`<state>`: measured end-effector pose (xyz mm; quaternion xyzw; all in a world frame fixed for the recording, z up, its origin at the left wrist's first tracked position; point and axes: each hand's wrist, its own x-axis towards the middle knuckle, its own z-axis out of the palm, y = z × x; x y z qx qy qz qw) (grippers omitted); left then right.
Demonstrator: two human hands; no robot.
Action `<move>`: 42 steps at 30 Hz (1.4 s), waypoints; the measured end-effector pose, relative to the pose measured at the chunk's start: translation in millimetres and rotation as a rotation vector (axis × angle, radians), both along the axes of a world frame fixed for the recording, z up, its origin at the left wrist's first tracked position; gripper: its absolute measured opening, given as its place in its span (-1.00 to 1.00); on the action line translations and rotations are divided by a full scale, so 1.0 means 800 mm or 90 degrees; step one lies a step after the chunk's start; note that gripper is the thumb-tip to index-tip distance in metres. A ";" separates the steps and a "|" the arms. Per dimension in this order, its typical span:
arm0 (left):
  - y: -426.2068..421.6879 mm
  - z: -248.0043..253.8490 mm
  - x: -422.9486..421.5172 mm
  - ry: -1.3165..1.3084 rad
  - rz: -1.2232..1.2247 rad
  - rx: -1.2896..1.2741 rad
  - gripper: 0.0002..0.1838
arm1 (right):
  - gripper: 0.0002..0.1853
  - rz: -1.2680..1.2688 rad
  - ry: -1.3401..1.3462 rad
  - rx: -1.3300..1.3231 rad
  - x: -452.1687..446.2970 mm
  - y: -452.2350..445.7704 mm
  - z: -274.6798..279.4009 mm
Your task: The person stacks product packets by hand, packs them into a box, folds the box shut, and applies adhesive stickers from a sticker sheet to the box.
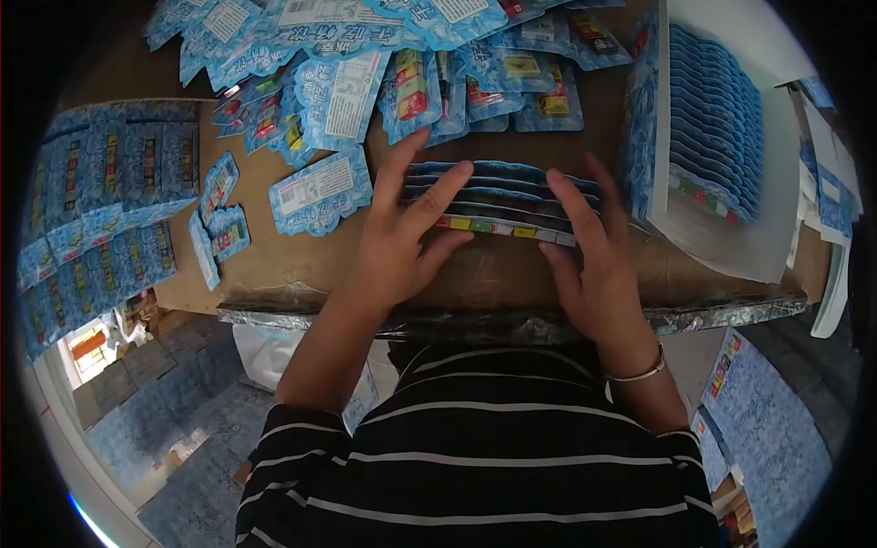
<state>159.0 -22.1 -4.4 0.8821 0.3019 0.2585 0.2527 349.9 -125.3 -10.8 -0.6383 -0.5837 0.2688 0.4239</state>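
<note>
Blue packets [512, 194] lie bunched on a brown tabletop [484, 270], long axis left to right, between a half-open left hand [399, 230] and right hand [601, 263], equally near, thumbs and fingers holding either end.

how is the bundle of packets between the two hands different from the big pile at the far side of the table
The bundle is lined up in a row, while the pile lies loose at mixed angles. The bundle mostly shows packet edges; the pile shows broad faces with printed labels. The bundle has far fewer packets than the pile. Both have blue packets with wavy edges.
</note>
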 end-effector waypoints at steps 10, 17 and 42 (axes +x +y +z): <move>-0.025 -0.005 0.001 0.053 0.103 0.193 -0.27 | -0.29 0.000 -0.087 0.069 -0.002 0.000 0.001; -0.007 0.003 -0.001 0.058 0.026 0.105 -0.35 | -0.36 0.005 -0.105 0.090 -0.004 -0.001 0.001; -0.020 0.094 0.064 0.456 -0.137 0.104 -0.64 | -0.37 -0.018 -0.190 0.254 0.040 -0.089 0.052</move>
